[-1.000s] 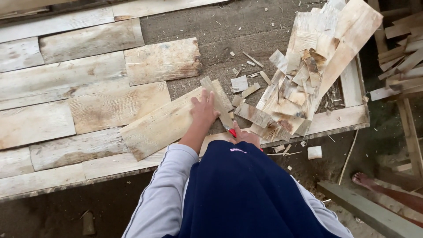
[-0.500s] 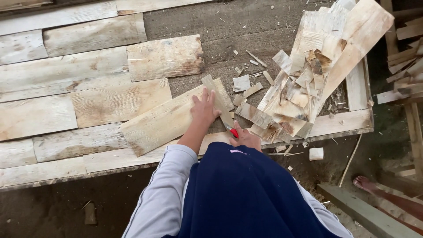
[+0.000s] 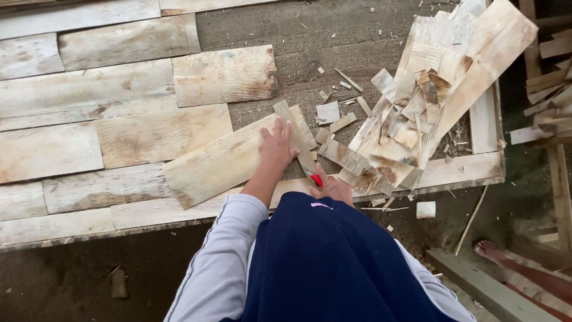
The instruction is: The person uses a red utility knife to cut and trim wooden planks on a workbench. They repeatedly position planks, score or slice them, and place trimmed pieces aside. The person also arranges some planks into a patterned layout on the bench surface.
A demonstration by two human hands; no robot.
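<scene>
My left hand (image 3: 277,145) presses flat, fingers spread, on the right end of a slanted pale wood veneer sheet (image 3: 220,161) lying on the work table (image 3: 471,170). My right hand (image 3: 332,188) is closed around a red-handled cutter (image 3: 315,178) at the sheet's right edge, close to my body. A narrow offcut strip (image 3: 296,136) runs along that edge between both hands. The blade itself is too small to make out.
Several veneer sheets (image 3: 128,89) lie side by side over the table's left half. A heap of veneer scraps (image 3: 429,101) fills the right side, with small chips scattered near it. A person's bare foot (image 3: 490,250) and loose planks (image 3: 548,113) are at the right.
Both hands stay on the slanted sheet and the cutter; only the view has drifted slightly. No visible shift in the sheets.
</scene>
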